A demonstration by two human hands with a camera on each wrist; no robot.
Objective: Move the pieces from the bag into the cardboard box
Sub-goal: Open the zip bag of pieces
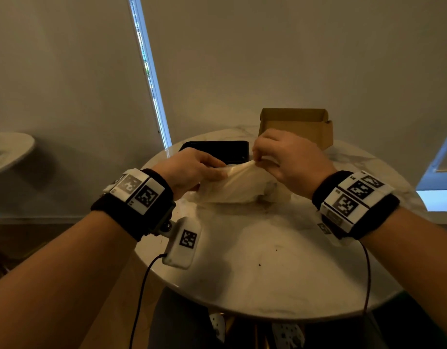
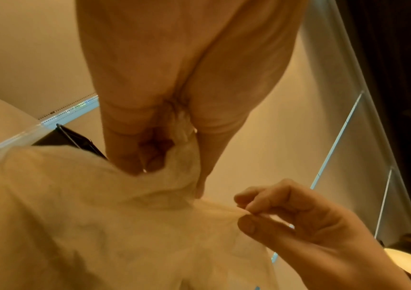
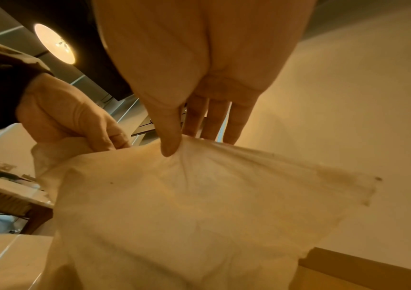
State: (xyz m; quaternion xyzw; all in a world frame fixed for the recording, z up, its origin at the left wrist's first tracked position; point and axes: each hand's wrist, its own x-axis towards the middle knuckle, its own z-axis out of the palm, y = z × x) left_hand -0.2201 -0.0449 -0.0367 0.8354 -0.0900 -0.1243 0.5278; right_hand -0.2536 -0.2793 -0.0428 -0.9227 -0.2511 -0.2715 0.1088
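1. While both hands are on the bag, I read the step as opening its mouth, so I'd work on that before reaching for any piece.
2. My left hand has its fingers curled round a bunched fold of the cloth at the bag's left end; my right hand pinches a thin edge between thumb and forefinger, the other fingers hanging straight behind it.
3. The bag lies on the bench, mid-way across, with its top edge lifted taut between the two hands. The box stands open just behind my right hand, and a dark tray sits behind the left.
4. To do this well I'd pull the two grips apart gently and evenly, so the layers separate rather than slide together.
5. I'd keep the bag's body resting on the bench, so nothing spills as the mouth parts.
6. The pieces aren't visible; a dark patch shows through the cloth near the right end, possibly them, but the view is too dim to be sure.
7. Once open, I'd hold the mouth with the left and let the right do the carrying, as the box is on that side.
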